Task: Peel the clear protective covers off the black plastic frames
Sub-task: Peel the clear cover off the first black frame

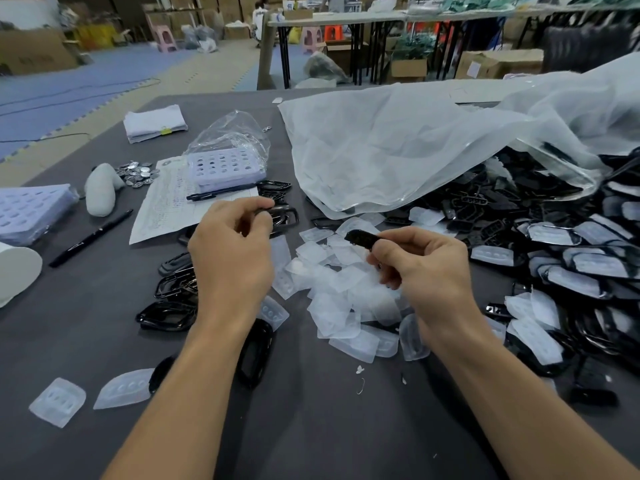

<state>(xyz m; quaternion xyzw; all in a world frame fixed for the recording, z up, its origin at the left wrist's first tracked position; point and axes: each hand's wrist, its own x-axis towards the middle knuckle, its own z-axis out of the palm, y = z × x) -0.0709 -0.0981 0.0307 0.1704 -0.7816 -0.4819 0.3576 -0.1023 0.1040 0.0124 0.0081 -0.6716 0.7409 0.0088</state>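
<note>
My left hand [230, 258] is raised over the grey table [311, 427], its fingertips pinched on a black plastic frame [282, 216]. My right hand [426, 271] grips another black frame [360, 238] between thumb and fingers, a little above a heap of peeled clear covers [343, 299]. To the right lies a big pile of black frames with clear covers on them [561, 258]. Bare black frames [173, 299] are stacked left of my left wrist. Two loose clear covers [90, 396] lie near the table's front left.
A large clear plastic bag [415, 143] drapes over the far right pile. At the left are a paper sheet [169, 206] with a pen, a black marker [91, 239], lilac trays [225, 166], small metal discs [136, 173], a folded white cloth [154, 123] and a white roll [15, 271].
</note>
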